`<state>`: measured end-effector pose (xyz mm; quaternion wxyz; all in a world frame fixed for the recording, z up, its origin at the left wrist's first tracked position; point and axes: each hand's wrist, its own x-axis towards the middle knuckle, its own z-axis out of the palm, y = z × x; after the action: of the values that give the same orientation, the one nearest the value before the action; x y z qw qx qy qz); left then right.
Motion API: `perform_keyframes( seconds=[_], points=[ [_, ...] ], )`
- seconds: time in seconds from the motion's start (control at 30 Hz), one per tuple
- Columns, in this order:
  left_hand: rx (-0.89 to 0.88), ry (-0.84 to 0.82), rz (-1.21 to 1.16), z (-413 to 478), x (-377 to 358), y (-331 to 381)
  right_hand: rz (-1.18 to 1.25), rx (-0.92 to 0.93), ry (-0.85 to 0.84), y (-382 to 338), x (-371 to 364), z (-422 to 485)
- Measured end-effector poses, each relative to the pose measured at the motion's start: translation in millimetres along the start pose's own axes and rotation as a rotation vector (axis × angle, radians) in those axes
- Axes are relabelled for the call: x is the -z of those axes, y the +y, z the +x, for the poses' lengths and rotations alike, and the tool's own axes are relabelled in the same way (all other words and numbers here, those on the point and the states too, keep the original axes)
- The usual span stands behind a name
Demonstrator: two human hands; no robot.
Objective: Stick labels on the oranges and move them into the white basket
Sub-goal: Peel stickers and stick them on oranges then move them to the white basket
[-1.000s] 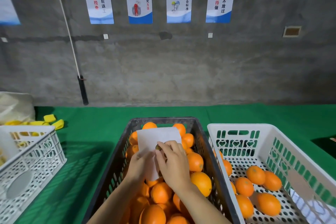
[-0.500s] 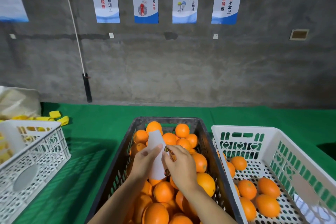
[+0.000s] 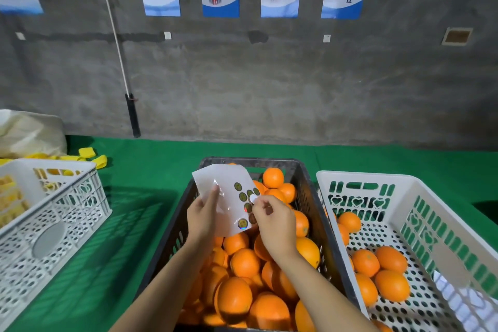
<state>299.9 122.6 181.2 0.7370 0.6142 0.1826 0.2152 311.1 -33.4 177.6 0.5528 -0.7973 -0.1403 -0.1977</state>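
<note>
Here the left hand (image 3: pixel 202 217) grips a white label sheet (image 3: pixel 229 197) by its left edge, thumb laid across the front and the other fingers curled behind it. The right hand (image 3: pixel 275 224) pinches a round label (image 3: pixel 252 198) between thumb and forefinger at the sheet's right edge; the remaining fingers are curled in. Several dark round labels sit in rows on the tilted sheet, 1 near the bottom gleaming. The sheet hangs above a dark crate (image 3: pixel 307 197) heaped with oranges (image 3: pixel 244 261). Just beside it on the right, the white basket (image 3: pixel 420 197) holds a few oranges on its perforated floor. Both stand on the green table (image 3: pixel 151 170).
</note>
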Motion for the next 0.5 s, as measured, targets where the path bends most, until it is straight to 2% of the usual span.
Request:
perform_keyframes(
  seconds=[0.07,0.17,0.23,0.33,0.5],
  points=[
    [0.059,0.043,-0.084,4.6,1.0,2.4,0.004,-0.034,-0.124,-0.9,0.7,-1.7],
    [0.148,0.117,-0.183,10.9,4.1,3.1,-0.06,-0.082,-0.503,-3.0,-4.5,-6.3],
    [0.182,0.165,-0.217,15.2,6.8,2.2,-0.152,-0.061,-0.667,-2.9,-9.8,-9.7],
    [0.225,0.194,-0.267,19.1,8.6,-0.2,-0.225,-0.009,-0.708,-0.4,-12.7,-12.7],
    [0.251,0.137,-0.323,18.5,6.5,-1.4,-0.336,0.092,-0.817,4.6,-16.5,-19.1]
  ],
)
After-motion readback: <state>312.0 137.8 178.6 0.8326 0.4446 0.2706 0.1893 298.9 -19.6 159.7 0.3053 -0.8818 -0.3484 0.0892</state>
